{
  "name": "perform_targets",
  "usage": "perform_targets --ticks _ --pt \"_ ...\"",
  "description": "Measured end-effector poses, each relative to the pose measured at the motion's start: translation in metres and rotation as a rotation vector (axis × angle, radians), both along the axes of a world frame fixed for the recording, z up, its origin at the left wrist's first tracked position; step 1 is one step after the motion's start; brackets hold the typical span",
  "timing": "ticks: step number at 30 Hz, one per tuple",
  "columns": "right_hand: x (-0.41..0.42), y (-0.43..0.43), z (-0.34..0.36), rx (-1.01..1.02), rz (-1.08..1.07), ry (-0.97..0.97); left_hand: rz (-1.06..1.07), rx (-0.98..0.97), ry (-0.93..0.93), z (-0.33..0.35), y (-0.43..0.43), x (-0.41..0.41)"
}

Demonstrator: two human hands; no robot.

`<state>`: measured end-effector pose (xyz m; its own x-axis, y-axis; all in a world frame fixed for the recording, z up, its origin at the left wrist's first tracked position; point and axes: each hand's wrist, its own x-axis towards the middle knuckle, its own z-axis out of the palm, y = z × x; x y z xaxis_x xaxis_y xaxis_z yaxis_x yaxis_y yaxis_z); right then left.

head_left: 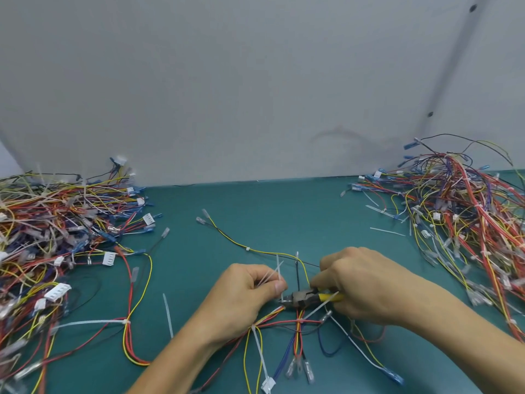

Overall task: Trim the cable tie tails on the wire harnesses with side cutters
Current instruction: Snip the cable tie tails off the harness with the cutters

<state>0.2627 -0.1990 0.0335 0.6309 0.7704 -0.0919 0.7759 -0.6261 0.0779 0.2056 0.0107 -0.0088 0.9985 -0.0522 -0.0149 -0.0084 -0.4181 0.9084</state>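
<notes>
1. Left hand [250, 291]: fingers curled, with thumb and forefinger pinching a few white cable tie tails [274, 275] that stand upward from the grip.
2. Right hand [360, 282]: fingers clenched around the yellow handles of the side cutters [305, 298]. The dark metal head points left, its tip at the foot of a tail just beside the left thumb. Whether the blades have met cannot be told.
3. Wire harness [284, 322]: red, yellow, blue and black wires, lying on the near centre of the green table [255, 209] beneath both hands. An untrimmed tie [260, 348] trails toward the near edge.
4. Left pile [56, 223] and right pile [460, 209]: tangled harnesses at either side, well apart. Print on their white connectors is too blurred to read.
5. Loose white strip [168, 314]: lies on the table, left of the left forearm.
6. Grey wall [227, 81]: stands along the table's far edge.
</notes>
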Motion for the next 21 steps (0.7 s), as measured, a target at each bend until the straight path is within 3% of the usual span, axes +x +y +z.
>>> perform_targets --ticks 12,21 --pt "-0.004 0.001 0.0 -0.019 -0.042 -0.035 0.022 0.028 -0.109 0.002 -0.009 -0.006" --pt "-0.013 -0.038 0.023 0.369 -0.454 0.106 0.134 -0.275 0.001 -0.002 -0.009 -0.002"
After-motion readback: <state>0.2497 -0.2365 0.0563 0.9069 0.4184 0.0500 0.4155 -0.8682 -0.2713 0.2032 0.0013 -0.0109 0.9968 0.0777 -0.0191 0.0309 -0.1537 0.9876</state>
